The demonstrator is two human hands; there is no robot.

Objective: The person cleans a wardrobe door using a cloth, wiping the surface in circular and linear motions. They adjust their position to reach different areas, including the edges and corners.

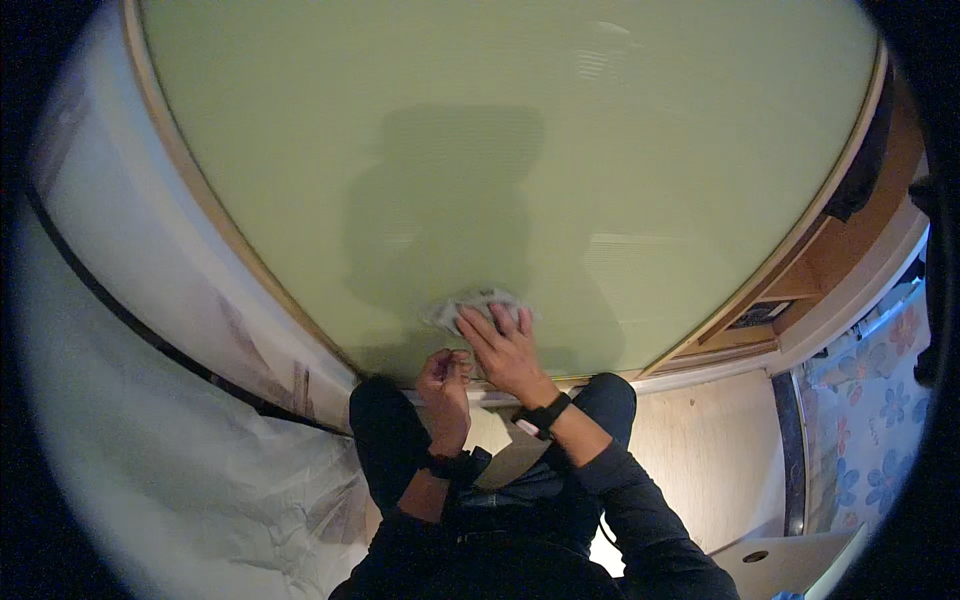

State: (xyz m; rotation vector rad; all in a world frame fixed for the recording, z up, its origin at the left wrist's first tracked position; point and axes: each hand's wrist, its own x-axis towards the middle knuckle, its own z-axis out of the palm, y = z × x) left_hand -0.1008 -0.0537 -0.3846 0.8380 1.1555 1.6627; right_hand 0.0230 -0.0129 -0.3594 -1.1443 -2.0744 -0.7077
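My right hand (508, 352) grips a crumpled whitish cloth (478, 303), pressing it against the pale green panel (650, 180) near its lower edge. The fingers are spread over the wad and partly hide it. To its left, my left hand (443, 376) is closed close to the panel's edge, fingers curled inward. Whatever those fingers may hold is hidden. A dark band circles each wrist.
A wooden frame (235, 235) borders the panel. Translucent plastic sheeting (230, 490) hangs at the left. Open wooden shelves (800, 275) stand at the right, above flower-patterned fabric (870, 440). My knees are close to the panel's lower edge.
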